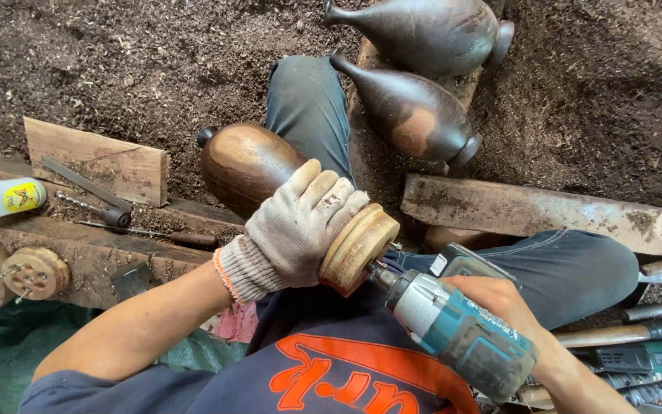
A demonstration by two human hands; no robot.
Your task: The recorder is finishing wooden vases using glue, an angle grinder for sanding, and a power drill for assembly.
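Note:
A dark brown turned wooden vase (245, 162) lies on my lap with a pale round wooden disc (358, 247) fixed on its base end. My left hand (300, 222), in a knitted work glove, is wrapped around the vase just behind the disc. My bare right hand (511, 307) grips a teal and grey cordless drill (457, 330) whose tip touches the face of the disc.
Two more dark wooden vases (423, 31) (411, 111) lie on the sawdust floor ahead. A long weathered plank (545, 211) lies to the right, tool handles (630, 333) beside it. At left are a wood block (101, 161), drill bits, a round holed disc (36, 272) and a tube (1, 198).

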